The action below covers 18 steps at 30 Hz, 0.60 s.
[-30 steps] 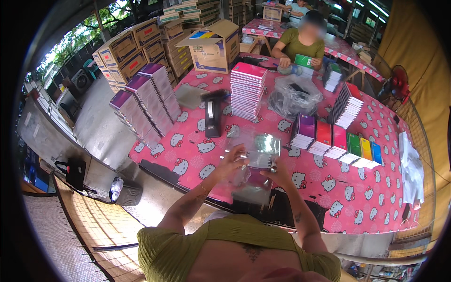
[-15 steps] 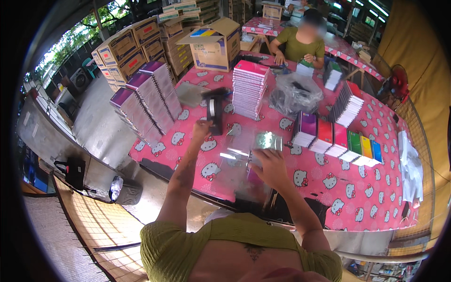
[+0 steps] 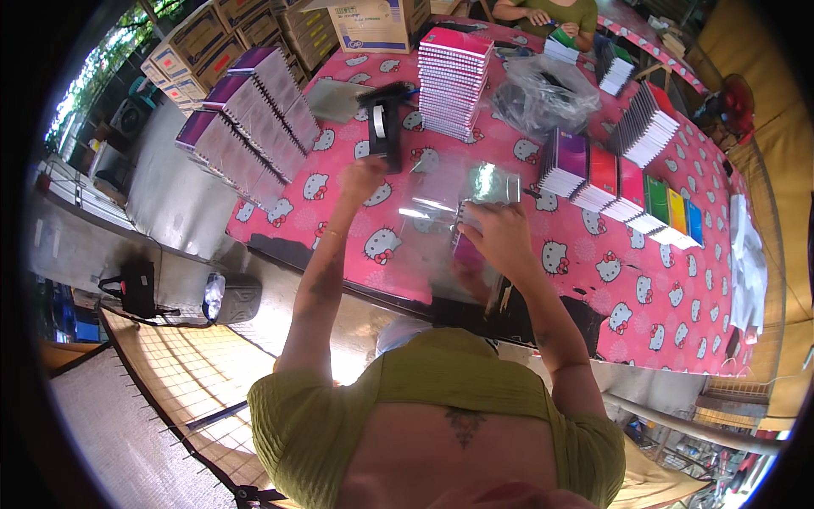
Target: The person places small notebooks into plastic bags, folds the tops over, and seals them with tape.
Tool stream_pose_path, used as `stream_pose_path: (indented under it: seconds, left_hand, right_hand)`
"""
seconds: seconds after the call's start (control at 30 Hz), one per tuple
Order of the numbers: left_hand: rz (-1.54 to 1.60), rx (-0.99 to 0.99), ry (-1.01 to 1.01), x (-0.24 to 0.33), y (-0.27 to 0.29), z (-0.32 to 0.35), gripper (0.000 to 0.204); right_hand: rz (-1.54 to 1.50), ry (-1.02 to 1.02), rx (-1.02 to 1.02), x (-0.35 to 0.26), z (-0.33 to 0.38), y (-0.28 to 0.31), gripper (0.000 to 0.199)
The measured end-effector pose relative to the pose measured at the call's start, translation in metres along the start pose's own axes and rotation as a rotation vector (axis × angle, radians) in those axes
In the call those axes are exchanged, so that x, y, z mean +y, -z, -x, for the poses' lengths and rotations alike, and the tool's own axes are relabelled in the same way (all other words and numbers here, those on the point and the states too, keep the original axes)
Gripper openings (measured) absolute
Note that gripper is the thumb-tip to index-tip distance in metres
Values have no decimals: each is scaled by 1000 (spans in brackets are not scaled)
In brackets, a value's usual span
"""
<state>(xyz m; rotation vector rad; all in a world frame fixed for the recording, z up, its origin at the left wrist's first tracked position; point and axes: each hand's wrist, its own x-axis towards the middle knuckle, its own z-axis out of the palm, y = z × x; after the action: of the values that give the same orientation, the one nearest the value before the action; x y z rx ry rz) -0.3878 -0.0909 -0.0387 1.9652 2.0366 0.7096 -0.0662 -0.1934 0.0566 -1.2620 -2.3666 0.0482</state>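
My left hand (image 3: 365,176) is closed beside the near end of a black tape dispenser (image 3: 386,140) carrying a pale roll. What its fingers pinch, if anything, is too small to make out. My right hand (image 3: 498,231) lies with fingers stretched over a small purple notebook (image 3: 467,251) near the table's front edge, partly hiding it. Under and around that hand, shiny clear plastic sheets (image 3: 432,202) catch the light. Beyond the dispenser rises a tall stack of spiral notebooks (image 3: 454,85) with a red-pink top cover.
Purple-topped spiral notebook stacks (image 3: 246,127) line the table's left side. Colourful notebook piles (image 3: 615,182) run along the right, below a crumpled clear plastic bag (image 3: 543,97). A cardboard box (image 3: 373,25) stands at the back; a co-worker's hands (image 3: 551,24) handle notebooks across the pink table (image 3: 526,314).
The view has tipped downward, so the table sits higher in it. My left hand has drawn slightly nearer to me from the dispenser's side. My right hand stays over the purple notebook.
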Motion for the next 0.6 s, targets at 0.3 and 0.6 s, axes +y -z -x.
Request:
stream_pose_path:
  seconds: [0.3,0.6]
  left_hand:
    - [936,-538,-420,127,29,46,17]
    - [562,-351,-725,137,40,32,13]
  right_hand:
    - [-69,2,-55,-11,-11,5,37]
    - [-74,-6,159,14,5,37,53]
